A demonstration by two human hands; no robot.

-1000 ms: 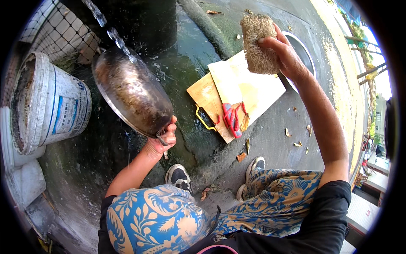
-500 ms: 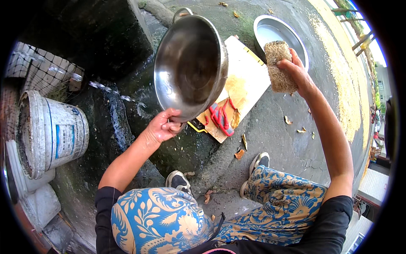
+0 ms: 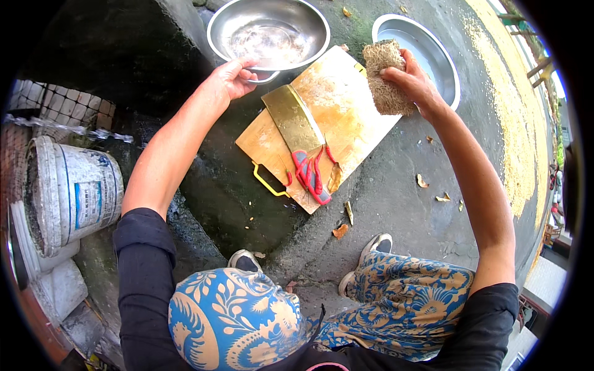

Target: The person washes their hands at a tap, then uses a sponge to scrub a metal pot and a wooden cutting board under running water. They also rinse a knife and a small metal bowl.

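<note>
- Steel basin (image 3: 269, 34), head view: we find it at the top, left of centre, its open side facing us; we cannot tell whether its base touches the ground.
- We record the left hand (image 3: 237, 79) closed on the basin's near rim, beside a loop handle (image 3: 266, 77).
- We note the right hand (image 3: 411, 86) gripping a fibrous scrubbing pad (image 3: 387, 77) by its right side, thumb across the face.
- Behind that hand we see a second basin (image 3: 427, 59), wide and shallow.
- Between the arms we observe a wooden cutting board (image 3: 352, 99) with a yellow handle (image 3: 266, 181). On it lies a cleaver (image 3: 294, 117); red chillies (image 3: 318, 173) rest at its red-and-grey grip.
- At left we log a stained white bucket (image 3: 93, 191) and a water stream (image 3: 74, 128) crossing just above it in view.
- At right we list spread yellowish grain (image 3: 501, 111).
</note>
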